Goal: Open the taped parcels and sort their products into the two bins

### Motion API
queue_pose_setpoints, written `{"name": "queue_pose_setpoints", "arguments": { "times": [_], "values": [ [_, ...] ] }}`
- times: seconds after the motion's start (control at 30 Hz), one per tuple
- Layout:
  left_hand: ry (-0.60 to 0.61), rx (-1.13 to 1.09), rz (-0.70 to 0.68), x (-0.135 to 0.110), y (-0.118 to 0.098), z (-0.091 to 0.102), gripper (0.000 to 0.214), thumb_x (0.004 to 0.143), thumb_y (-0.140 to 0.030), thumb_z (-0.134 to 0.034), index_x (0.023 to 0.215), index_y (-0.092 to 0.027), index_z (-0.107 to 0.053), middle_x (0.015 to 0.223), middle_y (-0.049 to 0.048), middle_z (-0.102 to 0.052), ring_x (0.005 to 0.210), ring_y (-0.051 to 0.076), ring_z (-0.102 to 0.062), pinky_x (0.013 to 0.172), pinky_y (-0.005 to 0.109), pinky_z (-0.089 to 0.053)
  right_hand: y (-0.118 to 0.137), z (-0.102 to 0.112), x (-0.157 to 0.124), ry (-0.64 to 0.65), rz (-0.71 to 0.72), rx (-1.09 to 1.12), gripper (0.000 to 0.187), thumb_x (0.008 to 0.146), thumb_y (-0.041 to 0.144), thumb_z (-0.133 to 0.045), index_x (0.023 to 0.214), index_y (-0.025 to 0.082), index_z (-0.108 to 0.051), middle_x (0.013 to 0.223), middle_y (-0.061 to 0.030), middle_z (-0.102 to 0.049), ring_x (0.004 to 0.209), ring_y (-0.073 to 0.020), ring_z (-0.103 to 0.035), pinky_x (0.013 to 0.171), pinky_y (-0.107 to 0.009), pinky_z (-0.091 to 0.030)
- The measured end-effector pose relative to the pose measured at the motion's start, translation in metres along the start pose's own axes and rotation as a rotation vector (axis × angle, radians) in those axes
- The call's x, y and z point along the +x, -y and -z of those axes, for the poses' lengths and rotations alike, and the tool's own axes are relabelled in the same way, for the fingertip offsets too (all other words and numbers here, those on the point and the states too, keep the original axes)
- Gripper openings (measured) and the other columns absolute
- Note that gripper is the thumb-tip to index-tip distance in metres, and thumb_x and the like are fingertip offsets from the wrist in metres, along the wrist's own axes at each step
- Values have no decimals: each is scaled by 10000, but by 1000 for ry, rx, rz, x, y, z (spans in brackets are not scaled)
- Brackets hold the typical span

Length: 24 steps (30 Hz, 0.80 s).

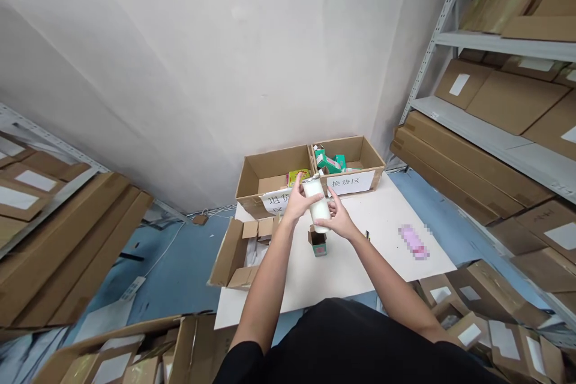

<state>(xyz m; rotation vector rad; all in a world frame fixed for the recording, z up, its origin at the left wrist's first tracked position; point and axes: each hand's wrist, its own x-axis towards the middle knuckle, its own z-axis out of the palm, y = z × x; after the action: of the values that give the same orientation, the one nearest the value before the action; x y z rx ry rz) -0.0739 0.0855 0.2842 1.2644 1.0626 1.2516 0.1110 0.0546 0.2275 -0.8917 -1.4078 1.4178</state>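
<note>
I hold a white bottle [318, 206] over the white table [387, 234] with both hands. My left hand [297, 202] is wrapped round its upper part near the cap. My right hand [339, 219] grips its lower end. Right below the bottle a small open carton [318, 241] with green print stands on the table.
Two labelled cardboard boxes stand at the table's far edge: the left box [261, 183] holds a yellow pack, the right box [360, 162] holds green packs. A pink item [413, 242] lies on the right. An open box [236, 252] sits left of the table. Shelves of flat cartons [495, 102] flank both sides.
</note>
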Motion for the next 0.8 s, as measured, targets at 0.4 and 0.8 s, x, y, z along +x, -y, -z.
{"name": "queue_pose_setpoints", "arguments": {
  "times": [0.4,0.8],
  "values": [
    [0,-103,-33,10,-7,-3,1383,730,-469,-949,1730,-277,-13,1356,139,-701,1220,278,-698,1109,466,-523,9,0,0,134,8,101,1374,678,462,-961,1727,365,-78,1455,-119,-637,1287,-299,-653,1062,-469,-555],
    [28,-76,-56,15,-4,-6,1430,688,-481,-971,1727,-308,-4,1388,142,-682,1244,284,-681,1093,473,-538,-8,-4,5,25,-27,131,1403,681,483,-954,1728,379,-24,1348,-105,-676,1158,-293,-695,978,-473,-585]
  ]
}}
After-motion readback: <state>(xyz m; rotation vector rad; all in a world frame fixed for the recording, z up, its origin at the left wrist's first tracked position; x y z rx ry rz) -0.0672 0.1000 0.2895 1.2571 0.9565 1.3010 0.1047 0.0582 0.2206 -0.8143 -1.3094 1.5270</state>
